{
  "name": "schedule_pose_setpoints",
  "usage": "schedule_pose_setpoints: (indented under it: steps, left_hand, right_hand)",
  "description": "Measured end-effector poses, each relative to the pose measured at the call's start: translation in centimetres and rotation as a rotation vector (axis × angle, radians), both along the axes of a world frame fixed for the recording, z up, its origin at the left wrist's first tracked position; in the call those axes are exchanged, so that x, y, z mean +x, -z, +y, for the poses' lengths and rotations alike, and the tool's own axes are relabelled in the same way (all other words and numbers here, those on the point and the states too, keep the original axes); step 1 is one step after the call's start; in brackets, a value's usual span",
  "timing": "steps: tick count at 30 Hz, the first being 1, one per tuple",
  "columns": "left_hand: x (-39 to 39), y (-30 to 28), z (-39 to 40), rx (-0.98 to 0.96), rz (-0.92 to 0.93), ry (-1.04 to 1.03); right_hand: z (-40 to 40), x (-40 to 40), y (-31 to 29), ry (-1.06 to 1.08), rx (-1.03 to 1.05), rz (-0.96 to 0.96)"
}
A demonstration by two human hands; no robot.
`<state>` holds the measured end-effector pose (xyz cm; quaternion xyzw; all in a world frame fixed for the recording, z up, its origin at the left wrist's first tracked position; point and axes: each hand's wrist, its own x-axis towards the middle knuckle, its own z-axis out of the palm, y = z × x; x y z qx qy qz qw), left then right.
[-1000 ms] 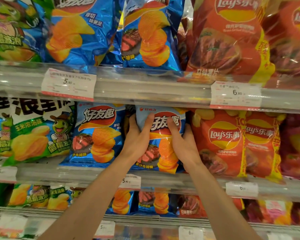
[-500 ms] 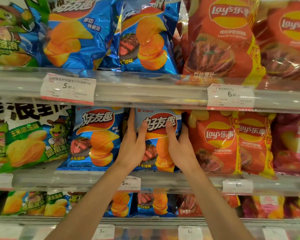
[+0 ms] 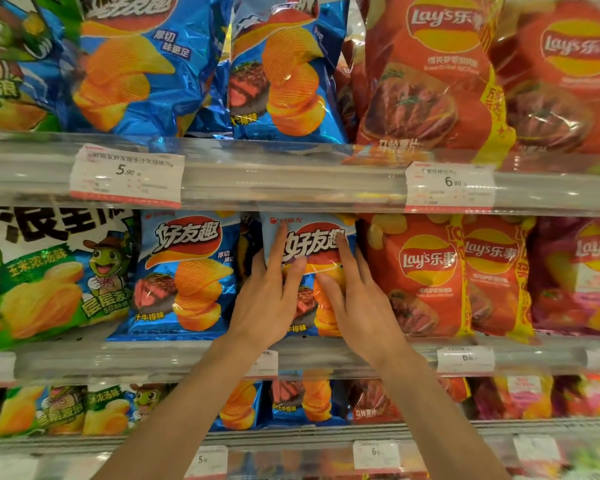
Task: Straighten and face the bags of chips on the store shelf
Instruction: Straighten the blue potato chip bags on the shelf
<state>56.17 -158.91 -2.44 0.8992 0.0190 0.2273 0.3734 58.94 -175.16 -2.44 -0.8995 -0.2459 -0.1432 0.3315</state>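
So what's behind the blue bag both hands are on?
Left of the blue bag, a dark gap shows part of another bag. The left hand and right hand lie flat on its front; whatever is directly behind is covered.

On the middle shelf (image 3: 174, 358), a steak-flavour chip bag (image 3: 312, 244) is standing between a matching bag (image 3: 187, 275) on its left and a Lay's bag (image 3: 426, 275) on its right. The left hand (image 3: 267, 303) and right hand (image 3: 361, 306) are lying flat against its front.
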Motion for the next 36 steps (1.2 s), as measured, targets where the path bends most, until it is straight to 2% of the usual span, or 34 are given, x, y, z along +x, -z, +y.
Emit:
schedule_pose_setpoints:
  steps: [4,9,15,22,25,30,36]
  left_hand:
    - [-0.3,0.3,-0.4,0.043,-0.032,-0.004]
    - [-0.1,0.3,-0.2,-0.057,-0.013,0.008]
    - [-1.5,-0.3,0.5,-0.165,-0.025,0.089]
    - [-6.0,0.1,1.3,-0.303,-0.127,0.009]
    - [-8.4,0.6,1.2,-0.354,-0.141,-0.031]
    - [-11.0,2.1,1.5,-0.44,-0.064,0.0]
    - [-12.1,3.4,4.3,-0.523,-0.032,0.06]
  right_hand:
    - [-0.1,-0.5,0.4,0.012,0.031,0.002]
    - [0.1,-0.3,0.6,0.0,0.063,0.004]
    - [-1.0,-1.5,0.1,-0.075,0.297,0.182]
    - [-3.7,-4.5,1.6,-0.008,0.482,0.125]
    - [-4.2,-5.9,1.8,0.012,0.514,0.143]
    - [-3.9,-7.6,3.1,-0.001,0.466,0.253]
    - [-2.6,-9.6,3.9,0.104,0.51,0.294]
